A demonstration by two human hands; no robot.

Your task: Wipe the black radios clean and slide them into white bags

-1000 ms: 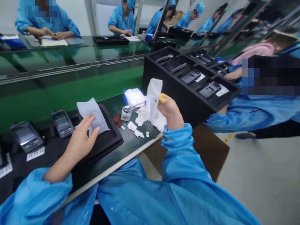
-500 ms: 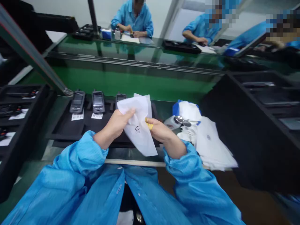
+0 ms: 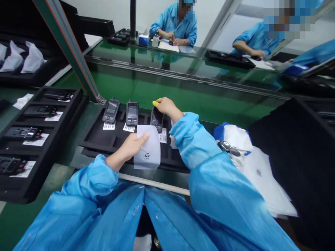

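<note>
Left hand (image 3: 129, 145): one white bag (image 3: 148, 150) pinched between thumb and fingers. Right hand (image 3: 168, 106): fingers on top of one handheld device (image 3: 157, 119), beyond bag; cannot tell how firmly gripped. Two more handhelds (image 3: 132, 113) left of right hand, all three in black tray (image 3: 99, 136). Three label sheets (image 3: 162, 136) beside them. Well left of hands, second tray (image 3: 58, 136): four black units (image 3: 40, 111).

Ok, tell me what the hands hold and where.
The left hand holds a white bag by its left side. The right hand is at the upper end of a handheld device; whether gripped, unclear.
</note>
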